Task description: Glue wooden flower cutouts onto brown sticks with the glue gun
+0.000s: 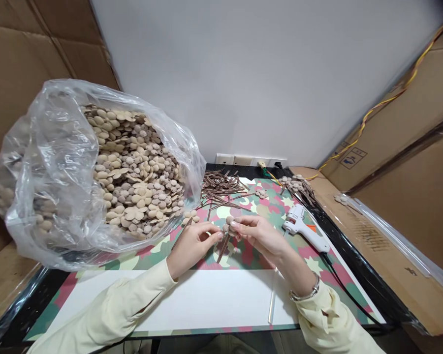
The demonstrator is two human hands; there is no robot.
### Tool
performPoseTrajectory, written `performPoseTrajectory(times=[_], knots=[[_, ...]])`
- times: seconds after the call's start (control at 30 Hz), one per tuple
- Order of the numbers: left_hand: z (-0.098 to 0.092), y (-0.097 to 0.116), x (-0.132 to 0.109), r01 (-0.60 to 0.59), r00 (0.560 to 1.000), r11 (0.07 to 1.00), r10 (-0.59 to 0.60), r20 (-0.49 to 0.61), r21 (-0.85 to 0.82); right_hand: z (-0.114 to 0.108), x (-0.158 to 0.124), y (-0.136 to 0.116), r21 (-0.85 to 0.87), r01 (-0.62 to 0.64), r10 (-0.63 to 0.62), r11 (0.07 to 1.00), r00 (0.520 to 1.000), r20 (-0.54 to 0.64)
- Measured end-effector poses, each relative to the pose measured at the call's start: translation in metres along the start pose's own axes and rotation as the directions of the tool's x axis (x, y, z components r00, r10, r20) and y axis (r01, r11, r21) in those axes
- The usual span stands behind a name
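My right hand (260, 237) pinches a small beige-grey fabric flower (229, 221) between thumb and fingers. From below the flower a brown strip (223, 250) hangs down toward the table. My left hand (195, 242) is closed, its thumb and index fingertips pressed together at the flower's left edge; what lies between them is too small to make out. Another brown strip shows beside the left hand, partly hidden by it. Just behind that hand lies a loose pale flower (190, 215).
A big clear plastic bag (59, 142) of fabric flowers stands at the left. Brown strips (221, 184) are heaped at the back. On the right rest a white glue gun (302, 228) with a glue stick in it, a flower pile (297, 184) and clear sticks (395, 241) on cardboard.
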State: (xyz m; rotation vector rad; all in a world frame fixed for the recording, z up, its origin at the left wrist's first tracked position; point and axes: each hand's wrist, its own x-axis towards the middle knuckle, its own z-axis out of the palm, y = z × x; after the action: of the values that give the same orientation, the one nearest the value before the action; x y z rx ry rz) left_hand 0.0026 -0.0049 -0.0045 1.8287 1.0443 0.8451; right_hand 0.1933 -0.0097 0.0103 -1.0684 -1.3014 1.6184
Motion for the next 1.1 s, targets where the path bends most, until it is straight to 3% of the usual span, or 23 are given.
performPoseTrajectory(times=[0.27,0.4,0.5,0.6,0.73,0.9,1.0,1.1], knots=[[0.009,0.003,-0.008,-0.181,0.984,0.978,0.179,0.020,0.102,-0.001,-0.002,0.004,-0.107,0.005,0.003,0.994,0.998,0.070],[0.007,0.004,-0.010,-0.205,0.979,0.966,0.200,0.046,0.158,0.000,-0.001,0.003,-0.119,0.005,-0.008,0.993,1.000,-0.026],[-0.013,0.003,-0.003,-0.157,0.980,0.952,0.182,-0.075,0.262,0.000,0.000,0.000,-0.103,-0.008,0.002,0.995,0.998,-0.059],[-0.041,-0.001,0.007,-0.004,0.936,0.945,0.118,-0.331,0.327,-0.001,0.000,-0.001,-0.063,-0.005,-0.003,0.998,0.991,-0.136],[-0.058,-0.001,0.012,0.124,0.893,0.962,-0.001,-0.450,0.245,-0.002,0.000,-0.001,-0.043,-0.015,0.005,0.999,0.973,-0.230],[-0.049,0.008,0.008,0.152,0.887,0.978,-0.070,-0.456,0.144,-0.002,0.000,0.001,-0.034,0.003,-0.011,0.999,0.969,-0.248],[-0.048,0.008,0.008,0.131,0.911,0.991,-0.128,-0.392,-0.019,-0.003,-0.002,-0.002,-0.070,0.015,-0.027,0.997,0.985,-0.171],[-0.049,0.007,0.011,0.125,0.951,0.971,-0.176,-0.254,-0.206,-0.005,-0.006,-0.008,-0.143,0.096,-0.095,0.985,0.995,0.013]])
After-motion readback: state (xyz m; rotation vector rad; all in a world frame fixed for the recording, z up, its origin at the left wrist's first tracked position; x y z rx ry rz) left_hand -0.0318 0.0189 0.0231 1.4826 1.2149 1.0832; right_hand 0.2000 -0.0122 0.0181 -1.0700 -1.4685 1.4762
